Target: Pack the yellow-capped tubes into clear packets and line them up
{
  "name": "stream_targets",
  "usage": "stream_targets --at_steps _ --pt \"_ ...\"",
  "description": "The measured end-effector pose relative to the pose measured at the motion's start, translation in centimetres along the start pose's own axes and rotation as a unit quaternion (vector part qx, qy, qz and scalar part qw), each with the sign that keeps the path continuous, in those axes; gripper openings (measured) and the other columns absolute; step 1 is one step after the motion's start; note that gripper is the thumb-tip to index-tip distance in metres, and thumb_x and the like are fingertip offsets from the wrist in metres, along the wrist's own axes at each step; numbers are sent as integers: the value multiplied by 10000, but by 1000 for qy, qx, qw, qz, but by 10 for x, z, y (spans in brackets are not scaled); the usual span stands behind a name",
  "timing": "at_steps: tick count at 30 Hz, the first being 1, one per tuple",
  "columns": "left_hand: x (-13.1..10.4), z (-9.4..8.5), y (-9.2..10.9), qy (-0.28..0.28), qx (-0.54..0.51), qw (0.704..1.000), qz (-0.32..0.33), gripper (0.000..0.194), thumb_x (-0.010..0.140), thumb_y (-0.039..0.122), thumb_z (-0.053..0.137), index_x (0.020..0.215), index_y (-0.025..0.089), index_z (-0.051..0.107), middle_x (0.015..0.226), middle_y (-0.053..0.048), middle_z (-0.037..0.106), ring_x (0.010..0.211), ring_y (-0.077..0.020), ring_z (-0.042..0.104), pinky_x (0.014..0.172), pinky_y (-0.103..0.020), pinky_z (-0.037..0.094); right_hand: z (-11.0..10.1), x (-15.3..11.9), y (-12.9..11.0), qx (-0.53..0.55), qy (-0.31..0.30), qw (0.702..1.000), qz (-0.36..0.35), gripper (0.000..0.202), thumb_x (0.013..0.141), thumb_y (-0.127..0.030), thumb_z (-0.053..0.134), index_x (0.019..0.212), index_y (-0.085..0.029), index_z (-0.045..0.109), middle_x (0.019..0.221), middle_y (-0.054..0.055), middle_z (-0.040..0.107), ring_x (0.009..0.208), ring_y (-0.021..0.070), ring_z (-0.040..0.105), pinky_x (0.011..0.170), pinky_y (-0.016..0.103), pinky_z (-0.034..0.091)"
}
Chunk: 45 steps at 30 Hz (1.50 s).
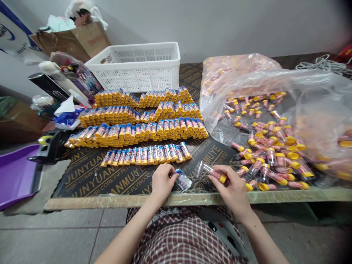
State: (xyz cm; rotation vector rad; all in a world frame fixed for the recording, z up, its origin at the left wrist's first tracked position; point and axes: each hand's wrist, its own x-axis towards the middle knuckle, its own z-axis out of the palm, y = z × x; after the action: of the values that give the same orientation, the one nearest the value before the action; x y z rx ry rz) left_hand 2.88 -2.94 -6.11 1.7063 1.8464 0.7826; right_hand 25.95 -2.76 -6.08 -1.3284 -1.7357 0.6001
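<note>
Closely pinched, the left hand (163, 181) has thumb and fingers together on some printed plastic wraps (184, 182) at the front of the desk (110, 183). The right hand (233, 189), fingers curled and part closed, grips a clear tube (212, 171) near its yellow cap, the clear end tilted up toward the left. Just beyond the hands lies a row of labelled tubes (145, 156), with stacked tubes (132, 135) behind it and then a white basket (151, 75). Rightward, loose tubes (277, 156) spill from a plastic bag (310, 86).
</note>
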Motion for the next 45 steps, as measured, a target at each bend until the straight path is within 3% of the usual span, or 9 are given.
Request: stream_targets --at_steps 3,7,10,14,24,31,38,41,45 --pt "1 -2 3 -21 -198 975 -100 169 725 256 638 674 189 492 570 40 534 546 -109 490 560 -227 365 3 -5 -12 37 13 999 -19 144 829 -189 587 958 -231 636 1031 61 584 1018 204 567 888 355 466" --pt "5 -4 8 -16 -415 885 -213 312 554 187 765 758 171 530 560 53 594 504 -75 506 555 -195 396 10 -13 -21 94 -16 995 -3 300 846 -142 548 1108 -272 617 1097 64 557 1043 198 554 882 362 485" --pt "7 -6 13 -12 -497 829 -258 322 498 199 816 744 127 621 643 8 650 556 -67 544 583 -183 432 16 -18 -24 121 -5 993 -8 345 838 -109 555 1137 -276 598 1102 58 581 1041 193 563 871 354 498" --pt "9 -7 17 6 -545 787 -288 295 476 274 850 646 110 674 659 -10 651 587 -62 555 582 -170 447 19 -21 -26 116 17 993 -32 378 818 -66 575 1138 -265 597 1104 55 615 1039 194 578 881 357 496" --pt "7 -5 13 49 -527 791 -306 376 446 404 854 600 102 691 547 -5 610 526 -59 516 527 -167 385 20 -18 -33 84 44 991 -92 428 784 -6 592 1142 -241 608 1083 59 639 1011 181 602 889 327 491" --pt "3 -3 18 46 -516 817 -254 317 583 403 792 636 115 672 628 -2 617 583 -75 529 577 -186 439 25 -23 -34 121 -49 987 -94 445 809 -33 569 1193 -257 578 1150 58 605 1055 169 583 934 313 479" --pt "-4 -11 34 -77 -566 784 -243 393 581 273 815 910 155 635 737 -15 677 619 -107 609 639 -243 504 30 -21 -29 122 -79 986 -77 476 812 -43 499 1214 -291 553 1023 48 565 941 159 585 815 302 523" --pt "-9 -9 36 -140 -548 782 -261 367 559 283 827 837 114 657 709 -35 678 589 -100 607 612 -222 485 29 -19 -28 98 -82 988 -84 679 731 -65 546 1355 -283 392 1246 92 461 1116 227 515 929 408 482" --pt "-15 -7 40 -204 -512 789 -273 322 540 318 831 725 104 678 648 -29 658 556 -91 585 570 -204 453 25 -17 -28 125 -148 976 -103 850 648 -65 527 1421 -270 240 1471 98 260 1311 290 349 1041 498 379"
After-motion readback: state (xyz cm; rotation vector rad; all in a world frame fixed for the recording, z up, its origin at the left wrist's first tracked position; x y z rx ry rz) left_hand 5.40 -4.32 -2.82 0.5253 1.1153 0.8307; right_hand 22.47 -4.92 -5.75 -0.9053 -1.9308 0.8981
